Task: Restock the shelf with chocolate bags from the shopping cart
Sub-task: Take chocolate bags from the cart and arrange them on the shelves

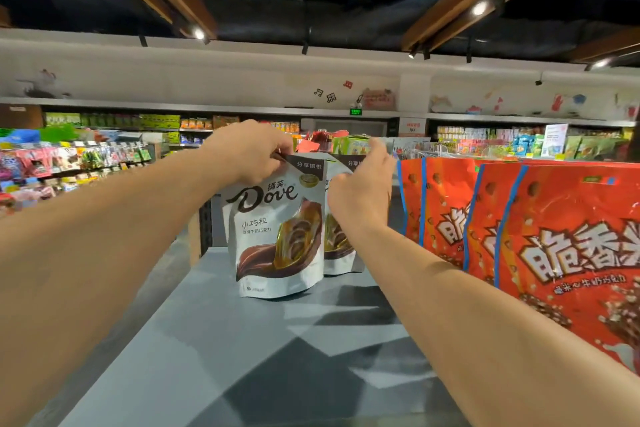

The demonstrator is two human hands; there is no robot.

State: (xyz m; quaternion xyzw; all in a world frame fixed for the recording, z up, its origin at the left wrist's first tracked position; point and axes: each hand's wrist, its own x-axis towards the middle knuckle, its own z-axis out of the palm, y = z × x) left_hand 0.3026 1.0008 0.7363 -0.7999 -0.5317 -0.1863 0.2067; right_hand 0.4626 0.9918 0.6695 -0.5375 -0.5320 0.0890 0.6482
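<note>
Front chocolate bag point(277, 239): upright on the grey shelf point(214, 340), base down, long axis vertical, printed face toward the camera, straight ahead and roughly midway between the 2 arms. 2nd chocolate bag point(341, 253) just behind and to its right, also upright, left edge overlapped by the front 1. Left hand point(249, 152) on the front bag's top left corner, fingers curled down over the seal, pinching it; nearer of the 2 hands to that bag, so best placed to steer it. Right hand point(362, 184) at the 2nd bag's top, fingers mostly straight and pointing up, thumb bent across the bag's front. Pinching or merely steadying: can't tell, far side of the bag hidden behind the hand. Likely step: squaring the 2 bags into line on the shelf, so worth watching the overlap between them and the vertical axis. Risk as judged: a tall soft bag tipping forward if let go off balance. Row of orange bags point(554, 236) standing close-packed just right of the right forearm, near the 2nd bag but apart from it. Cart not in view. Other store shelves point(69, 156) well behind, blurred, contents unreadable.
</note>
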